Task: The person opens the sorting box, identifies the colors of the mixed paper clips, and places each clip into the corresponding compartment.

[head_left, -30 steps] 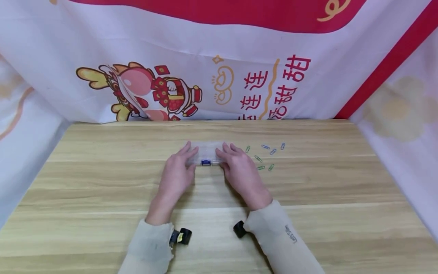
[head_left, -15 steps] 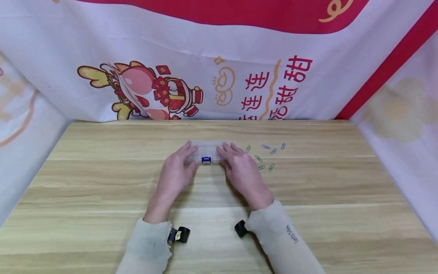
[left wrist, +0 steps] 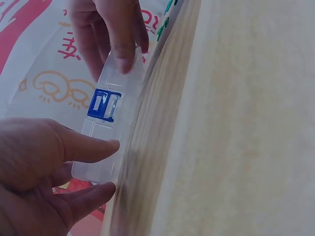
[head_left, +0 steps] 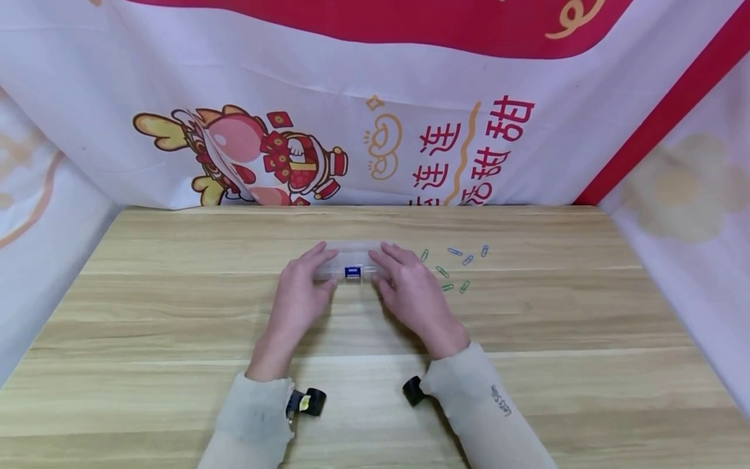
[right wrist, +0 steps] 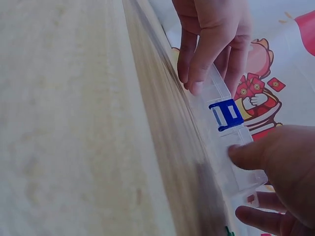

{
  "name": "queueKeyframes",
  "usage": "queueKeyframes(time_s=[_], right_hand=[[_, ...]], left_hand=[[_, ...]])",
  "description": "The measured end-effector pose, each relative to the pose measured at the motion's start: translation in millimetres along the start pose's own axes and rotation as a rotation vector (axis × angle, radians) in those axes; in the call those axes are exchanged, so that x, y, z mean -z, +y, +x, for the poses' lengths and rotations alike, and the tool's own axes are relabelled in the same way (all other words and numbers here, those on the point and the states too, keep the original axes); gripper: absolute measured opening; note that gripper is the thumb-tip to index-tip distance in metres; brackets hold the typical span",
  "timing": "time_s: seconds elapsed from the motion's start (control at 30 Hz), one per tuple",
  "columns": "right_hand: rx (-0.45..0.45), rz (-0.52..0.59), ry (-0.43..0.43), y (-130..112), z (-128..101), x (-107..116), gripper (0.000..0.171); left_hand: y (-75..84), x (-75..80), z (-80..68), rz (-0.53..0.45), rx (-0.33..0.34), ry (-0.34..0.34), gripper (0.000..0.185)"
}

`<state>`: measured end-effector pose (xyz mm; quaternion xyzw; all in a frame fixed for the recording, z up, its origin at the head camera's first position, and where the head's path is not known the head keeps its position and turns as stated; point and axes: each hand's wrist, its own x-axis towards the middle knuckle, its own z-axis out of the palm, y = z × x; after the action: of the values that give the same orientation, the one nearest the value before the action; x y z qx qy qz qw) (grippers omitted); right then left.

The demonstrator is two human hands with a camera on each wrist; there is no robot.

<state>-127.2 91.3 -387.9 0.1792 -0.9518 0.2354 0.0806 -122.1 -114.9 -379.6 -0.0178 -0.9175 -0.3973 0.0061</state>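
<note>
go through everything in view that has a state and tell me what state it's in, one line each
clear plastic box: lid shut, blue latch down, on the table.
left hand: holds the box's left end.
right hand: holds its right end.
paper clips: loose, scattered right of the box.

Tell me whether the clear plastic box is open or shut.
Shut: the blue latch lies flat across the clear plastic box, lid down, both hands holding its ends.

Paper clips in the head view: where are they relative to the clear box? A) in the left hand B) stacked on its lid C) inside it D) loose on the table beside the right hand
D: the paper clips lie scattered on the table just past the right hand, outside the clear box.
</note>
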Motion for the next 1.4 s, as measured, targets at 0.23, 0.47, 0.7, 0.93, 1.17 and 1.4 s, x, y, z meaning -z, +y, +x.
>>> queueKeyframes(time_s=[0.23, 0.47, 0.7, 0.93, 1.17, 1.4], right_hand=[[0.026, 0.017, 0.027, 0.4, -0.8, -2.9, 0.059], [0.037, -0.008, 0.060, -0.2, -0.2, -4.6, 0.054], [0.062, -0.010, 0.050, 0.9, -0.5, -6.4, 0.046], [0.121, -0.008, 0.116, 3.8, 0.2, -9.5, 0.036], [0.108, -0.047, 0.146, 3.3, 1.7, -9.6, 0.032], [0.121, -0.066, 0.164, 3.1, 1.6, -9.5, 0.031]], left_hand=[[-2.4, 0.0, -0.4, 0.013, -0.043, 0.017, 0.057], [-4.0, 1.8, -1.0, 0.023, -0.049, -0.006, 0.055], [-3.8, 1.6, -1.1, 0.022, -0.055, 0.002, 0.052], [-3.1, 0.6, -0.8, 0.006, -0.056, 0.019, 0.051], [-3.4, -1.0, 0.5, -0.018, -0.070, 0.037, 0.047], [-4.6, -1.3, 1.5, -0.022, -0.062, 0.019, 0.045]])
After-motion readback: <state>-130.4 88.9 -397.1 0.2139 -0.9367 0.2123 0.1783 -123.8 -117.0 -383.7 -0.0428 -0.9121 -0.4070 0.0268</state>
